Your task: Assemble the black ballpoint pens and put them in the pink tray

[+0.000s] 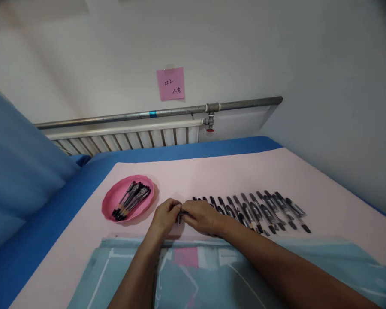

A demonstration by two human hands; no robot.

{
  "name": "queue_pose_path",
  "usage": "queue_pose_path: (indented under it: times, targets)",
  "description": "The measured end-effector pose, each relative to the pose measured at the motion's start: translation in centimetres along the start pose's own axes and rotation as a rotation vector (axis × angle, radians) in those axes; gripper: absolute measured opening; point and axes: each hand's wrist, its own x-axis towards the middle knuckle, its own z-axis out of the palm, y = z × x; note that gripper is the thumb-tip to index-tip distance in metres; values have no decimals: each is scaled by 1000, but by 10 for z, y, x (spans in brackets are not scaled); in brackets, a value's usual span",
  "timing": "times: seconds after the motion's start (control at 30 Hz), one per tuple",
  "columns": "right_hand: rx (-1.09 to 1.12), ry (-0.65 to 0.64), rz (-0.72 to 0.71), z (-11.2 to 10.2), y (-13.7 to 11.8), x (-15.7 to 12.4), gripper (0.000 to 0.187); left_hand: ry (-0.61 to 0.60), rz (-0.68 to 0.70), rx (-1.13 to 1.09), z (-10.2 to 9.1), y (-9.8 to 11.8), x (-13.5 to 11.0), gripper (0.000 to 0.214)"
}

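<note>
Left hand (pixel 166 216) and right hand (pixel 202 216) meet, fingers pinched around a slim pen-like piece (pixel 179 218), mostly hidden, over the counter (pixel 193 174). Good practice: keep both grips light and in line, clear of the loose pens (pixel 254 211) at right. Pink dish (pixel 113 196) at left holds a pen bundle (pixel 132 202).

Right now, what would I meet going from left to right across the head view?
Blue cloth drape, round pink scalloped dish, left bare hand, right bare hand, rightmost clear black-capped pens.
</note>
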Motion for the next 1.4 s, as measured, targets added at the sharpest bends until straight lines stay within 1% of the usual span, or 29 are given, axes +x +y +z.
queue_pose_path:
  times: [0.3,0.5,0.7,0.9,1.17,1.4]
  targets:
    - [6,16,-13,0,0,0,12,9,-2,115,-2,7,-3,18]
    - [4,19,-17,0,1,0,12,7,14,110,-2,5,-2,17]
    - [-5,-10,-8,-3,-2,0,13,10,17,121,-1,2,-1,17]
    - [-6,-11,1,-4,-2,0,13,4,8,95,-1,5,-2,17]
    - [-28,-13,4,-1,-1,0,14,1,-1,135,-2,8,-3,17]
    - [-7,-25,-1,-3,-2,0,15,-4,0,181,-2,10,-4,17]
